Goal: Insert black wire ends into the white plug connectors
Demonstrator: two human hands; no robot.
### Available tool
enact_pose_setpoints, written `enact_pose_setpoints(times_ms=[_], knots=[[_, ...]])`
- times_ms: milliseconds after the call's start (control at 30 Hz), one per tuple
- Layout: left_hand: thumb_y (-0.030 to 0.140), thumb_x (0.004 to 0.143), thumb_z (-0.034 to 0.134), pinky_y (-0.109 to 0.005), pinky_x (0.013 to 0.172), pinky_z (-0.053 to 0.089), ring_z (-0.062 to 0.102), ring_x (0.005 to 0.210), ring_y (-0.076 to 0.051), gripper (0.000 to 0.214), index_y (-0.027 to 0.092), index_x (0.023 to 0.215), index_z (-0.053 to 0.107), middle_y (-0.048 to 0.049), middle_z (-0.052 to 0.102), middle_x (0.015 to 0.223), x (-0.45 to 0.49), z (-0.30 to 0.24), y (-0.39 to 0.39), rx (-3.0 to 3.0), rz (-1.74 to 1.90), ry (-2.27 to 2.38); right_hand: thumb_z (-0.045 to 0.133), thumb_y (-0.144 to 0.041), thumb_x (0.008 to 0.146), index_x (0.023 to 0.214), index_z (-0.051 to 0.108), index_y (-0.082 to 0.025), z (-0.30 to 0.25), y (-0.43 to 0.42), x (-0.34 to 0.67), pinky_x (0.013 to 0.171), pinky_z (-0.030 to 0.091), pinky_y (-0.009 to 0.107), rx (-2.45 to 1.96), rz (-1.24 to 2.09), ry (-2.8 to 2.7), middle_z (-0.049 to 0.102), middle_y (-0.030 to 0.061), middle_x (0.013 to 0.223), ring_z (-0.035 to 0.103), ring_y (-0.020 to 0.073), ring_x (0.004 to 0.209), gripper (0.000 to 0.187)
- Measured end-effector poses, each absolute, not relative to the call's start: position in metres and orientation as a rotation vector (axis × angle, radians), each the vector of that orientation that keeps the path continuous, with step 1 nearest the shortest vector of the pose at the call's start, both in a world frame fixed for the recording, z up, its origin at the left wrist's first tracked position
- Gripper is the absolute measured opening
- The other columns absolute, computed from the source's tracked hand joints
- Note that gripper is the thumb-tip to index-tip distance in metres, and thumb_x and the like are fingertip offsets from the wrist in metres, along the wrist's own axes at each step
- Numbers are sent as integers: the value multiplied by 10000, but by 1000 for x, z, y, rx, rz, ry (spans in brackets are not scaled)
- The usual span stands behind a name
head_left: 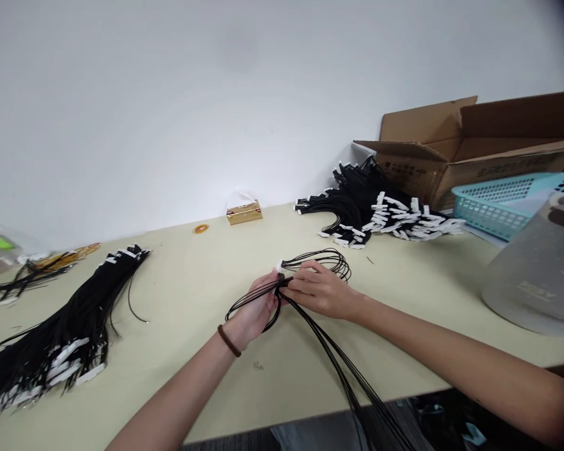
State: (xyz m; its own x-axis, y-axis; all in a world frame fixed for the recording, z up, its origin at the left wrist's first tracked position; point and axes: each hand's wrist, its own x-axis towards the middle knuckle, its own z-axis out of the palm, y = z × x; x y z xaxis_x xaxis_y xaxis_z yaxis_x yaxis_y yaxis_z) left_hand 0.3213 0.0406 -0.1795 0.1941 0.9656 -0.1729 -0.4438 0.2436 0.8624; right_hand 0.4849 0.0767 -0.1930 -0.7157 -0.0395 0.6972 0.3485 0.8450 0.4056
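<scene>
Both my hands meet over the middle of the table around a bundle of thin black cables (326,341). My left hand (256,307) is closed round the bundle from below, with a white connector (279,267) showing above its fingers. From the right, my right hand (320,289) pinches the cables beside the left fingers. Part of the bundle is looped above and to the left of the hands, and its loose length hangs over the table's front edge. Where the fingers meet, the exact grip is partly hidden.
Piles of black cables with white connectors lie at left (70,319) and back right (357,194). A tissue box (244,213) and yellow rubber bands (200,229) are near the wall. A cardboard box (413,166), blue basket (482,210) and translucent container (536,275) stand right.
</scene>
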Motion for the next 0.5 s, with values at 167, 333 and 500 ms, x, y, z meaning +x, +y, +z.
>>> enact_pose_setpoints(times_ms=[167, 333, 500], knots=[[303, 695, 656, -229, 553, 355, 441, 545, -73, 156, 168, 683, 580, 35, 557, 604, 322, -181, 43, 775, 1140, 816, 489, -106, 869, 934, 574, -145, -194, 77, 481, 770, 406, 309, -240, -574, -2235, 606, 11, 766, 505, 123, 781, 113], [308, 731, 615, -238, 564, 371, 484, 544, -85, 153, 165, 679, 596, 13, 600, 617, 321, -179, 44, 782, 1151, 837, 473, -143, 878, 949, 595, -185, -191, 74, 479, 735, 433, 308, -312, -152, -2145, 635, 34, 846, 535, 143, 818, 148], [334, 759, 569, -277, 685, 426, 613, 745, -170, 190, 160, 803, 630, -67, 684, 816, 316, -178, 48, 838, 1149, 832, 448, -258, 903, 916, 616, -195, -176, 66, 481, 769, 474, 302, -560, 449, -1892, 643, 49, 897, 583, 146, 850, 180]])
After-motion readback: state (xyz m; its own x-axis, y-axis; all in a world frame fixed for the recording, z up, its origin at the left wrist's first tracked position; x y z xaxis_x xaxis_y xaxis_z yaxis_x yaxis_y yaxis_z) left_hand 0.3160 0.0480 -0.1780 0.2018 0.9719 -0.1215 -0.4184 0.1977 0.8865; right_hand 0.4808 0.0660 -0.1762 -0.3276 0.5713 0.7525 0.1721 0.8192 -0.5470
